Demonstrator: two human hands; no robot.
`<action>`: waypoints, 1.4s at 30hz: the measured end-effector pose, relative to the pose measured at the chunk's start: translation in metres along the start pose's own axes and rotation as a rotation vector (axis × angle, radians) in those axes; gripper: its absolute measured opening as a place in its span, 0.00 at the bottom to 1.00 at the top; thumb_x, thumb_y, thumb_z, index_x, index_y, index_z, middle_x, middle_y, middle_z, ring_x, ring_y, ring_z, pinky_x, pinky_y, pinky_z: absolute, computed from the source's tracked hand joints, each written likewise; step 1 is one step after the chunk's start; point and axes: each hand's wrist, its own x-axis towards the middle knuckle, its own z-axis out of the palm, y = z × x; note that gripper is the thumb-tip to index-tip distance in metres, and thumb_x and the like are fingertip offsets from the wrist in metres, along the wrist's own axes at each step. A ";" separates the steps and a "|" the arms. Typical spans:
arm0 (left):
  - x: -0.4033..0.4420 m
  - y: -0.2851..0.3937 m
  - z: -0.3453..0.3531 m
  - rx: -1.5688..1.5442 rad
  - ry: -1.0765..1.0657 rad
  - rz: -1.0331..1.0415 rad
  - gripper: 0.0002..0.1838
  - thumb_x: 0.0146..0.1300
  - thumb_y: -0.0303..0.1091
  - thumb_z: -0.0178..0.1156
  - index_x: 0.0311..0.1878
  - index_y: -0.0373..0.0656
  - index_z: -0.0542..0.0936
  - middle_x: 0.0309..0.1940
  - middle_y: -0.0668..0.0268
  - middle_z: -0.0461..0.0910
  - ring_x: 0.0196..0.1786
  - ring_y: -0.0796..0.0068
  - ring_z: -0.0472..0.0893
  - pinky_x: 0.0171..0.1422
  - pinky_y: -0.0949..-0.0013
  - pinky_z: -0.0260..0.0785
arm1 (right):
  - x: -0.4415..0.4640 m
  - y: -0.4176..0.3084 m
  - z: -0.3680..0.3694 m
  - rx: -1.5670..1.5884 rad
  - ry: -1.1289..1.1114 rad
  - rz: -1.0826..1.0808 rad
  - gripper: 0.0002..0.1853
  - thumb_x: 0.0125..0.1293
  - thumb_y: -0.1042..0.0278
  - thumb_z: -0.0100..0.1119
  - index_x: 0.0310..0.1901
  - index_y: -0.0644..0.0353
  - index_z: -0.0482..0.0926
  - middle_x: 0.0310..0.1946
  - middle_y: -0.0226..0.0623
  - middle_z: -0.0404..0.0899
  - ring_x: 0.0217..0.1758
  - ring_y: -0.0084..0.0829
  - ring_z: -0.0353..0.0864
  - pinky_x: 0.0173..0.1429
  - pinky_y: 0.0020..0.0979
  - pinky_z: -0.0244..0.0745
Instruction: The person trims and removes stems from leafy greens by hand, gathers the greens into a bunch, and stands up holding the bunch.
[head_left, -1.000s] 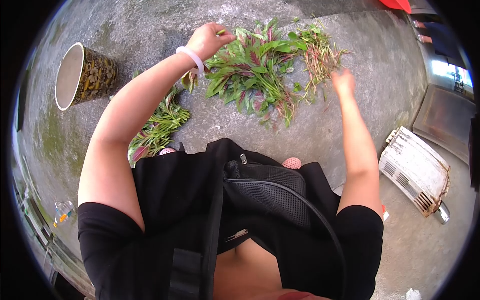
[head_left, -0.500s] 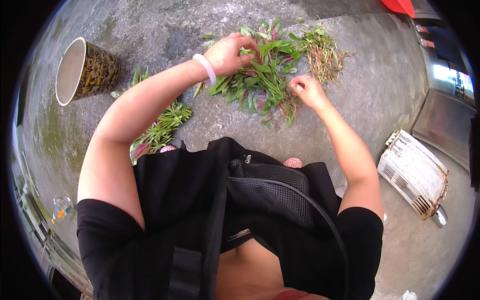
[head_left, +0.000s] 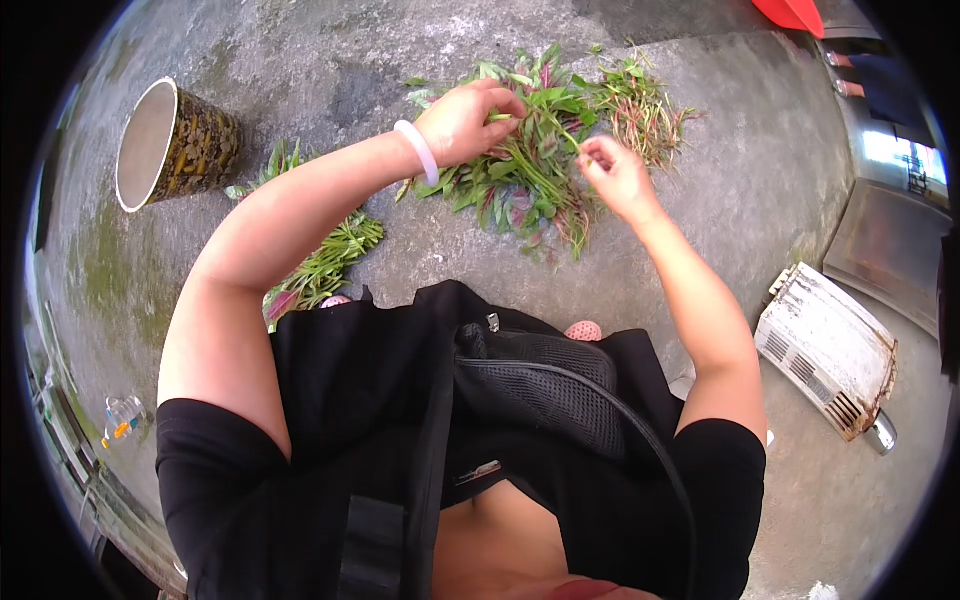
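A heap of green and purple leafy stems (head_left: 530, 185) lies on the concrete ground in front of me. Over its left side is my left hand (head_left: 470, 122), a pale bangle (head_left: 418, 152) on the wrist, with fingers closed on a leafy stem. My right hand (head_left: 612, 172) is at the heap's right side, thumb and fingertips pinched on the end of a thin green stem (head_left: 560, 132) that runs between the hands. Beyond my right hand lies a pile of reddish root ends (head_left: 645, 115). A bundle of greens (head_left: 335, 255) is partly hidden under my left forearm.
A patterned bucket (head_left: 205, 145) lies tilted at the far left. On the right are a rusty white appliance (head_left: 830, 345) and a dark flat panel (head_left: 890, 250). A red object (head_left: 790, 14) shows at the top right, a clear plastic bottle (head_left: 125, 418) at the lower left.
My right hand has come left from the root pile to the heap and now pinches a stem. My left hand has moved right and down, over the heap.
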 end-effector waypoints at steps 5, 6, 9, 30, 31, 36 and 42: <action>0.013 0.022 -0.005 0.020 0.149 0.207 0.08 0.56 0.33 0.59 0.39 0.44 0.79 0.38 0.62 0.76 0.41 0.60 0.77 0.47 0.64 0.70 | 0.006 -0.037 -0.022 0.147 -0.089 -0.058 0.09 0.57 0.68 0.61 0.38 0.61 0.79 0.27 0.30 0.79 0.30 0.16 0.75 0.37 0.23 0.71; 0.015 0.025 -0.006 0.037 0.161 0.256 0.08 0.56 0.33 0.59 0.40 0.45 0.79 0.38 0.63 0.76 0.41 0.61 0.78 0.47 0.64 0.70 | 0.004 -0.046 -0.021 0.078 -0.100 -0.073 0.09 0.57 0.68 0.61 0.38 0.61 0.79 0.27 0.30 0.79 0.30 0.16 0.74 0.37 0.23 0.71; 0.014 0.034 -0.010 0.239 0.073 0.364 0.13 0.49 0.32 0.63 0.41 0.47 0.80 0.40 0.67 0.76 0.44 0.65 0.76 0.47 0.66 0.71 | 0.004 -0.059 -0.017 0.028 -0.092 -0.106 0.09 0.56 0.67 0.62 0.36 0.61 0.80 0.26 0.31 0.79 0.29 0.18 0.74 0.36 0.24 0.71; 0.015 -0.009 -0.029 0.165 0.114 -0.274 0.14 0.68 0.43 0.44 0.41 0.41 0.71 0.31 0.56 0.78 0.36 0.58 0.78 0.41 0.60 0.68 | 0.015 0.045 -0.027 -0.839 0.073 -0.032 0.08 0.52 0.70 0.54 0.35 0.55 0.80 0.37 0.44 0.78 0.43 0.44 0.77 0.51 0.42 0.72; 0.014 -0.012 -0.024 0.110 0.132 -0.219 0.14 0.67 0.43 0.47 0.42 0.41 0.70 0.29 0.54 0.77 0.33 0.59 0.77 0.40 0.59 0.68 | 0.010 0.056 -0.013 -0.762 -0.076 0.009 0.09 0.51 0.68 0.54 0.34 0.55 0.80 0.36 0.44 0.78 0.42 0.44 0.77 0.50 0.43 0.73; 0.016 0.004 -0.014 -0.023 0.079 -0.159 0.11 0.61 0.37 0.58 0.36 0.39 0.73 0.24 0.60 0.73 0.28 0.67 0.74 0.36 0.66 0.68 | -0.005 0.056 0.047 -0.836 -0.058 0.021 0.10 0.54 0.66 0.55 0.36 0.59 0.80 0.36 0.44 0.78 0.44 0.43 0.76 0.54 0.40 0.69; 0.007 0.000 -0.014 0.058 0.090 0.029 0.09 0.54 0.34 0.63 0.35 0.41 0.77 0.33 0.61 0.74 0.35 0.65 0.75 0.40 0.65 0.69 | 0.019 0.016 -0.001 -0.376 -0.276 0.034 0.10 0.56 0.66 0.59 0.39 0.58 0.80 0.34 0.39 0.79 0.39 0.34 0.78 0.44 0.34 0.73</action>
